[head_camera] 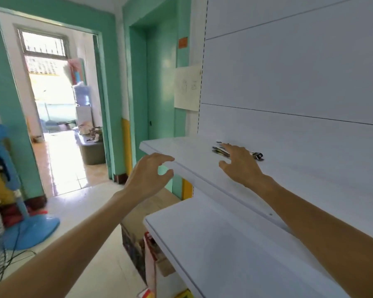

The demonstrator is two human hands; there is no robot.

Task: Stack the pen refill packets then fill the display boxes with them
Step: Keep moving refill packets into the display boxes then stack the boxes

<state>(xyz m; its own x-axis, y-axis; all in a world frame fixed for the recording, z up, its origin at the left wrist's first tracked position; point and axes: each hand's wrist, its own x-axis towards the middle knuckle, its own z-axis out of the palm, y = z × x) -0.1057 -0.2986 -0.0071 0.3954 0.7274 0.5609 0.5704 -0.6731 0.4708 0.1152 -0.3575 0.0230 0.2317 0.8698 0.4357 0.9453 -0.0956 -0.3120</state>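
Smooth white shelving, shiny packets
The upper shelf (194, 155) and back panel (289, 72) look like smooth satin white board; the refill packets (217, 150) are glossy plastic film; the wall notice (186, 89) is matt paper.

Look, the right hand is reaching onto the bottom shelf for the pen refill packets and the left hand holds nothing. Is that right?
Not quite. The pen refill packets lie on the upper shelf, not the bottom one, as the head view shows. The right hand does reach for them there, with its fingers over them, and the left hand holds nothing.
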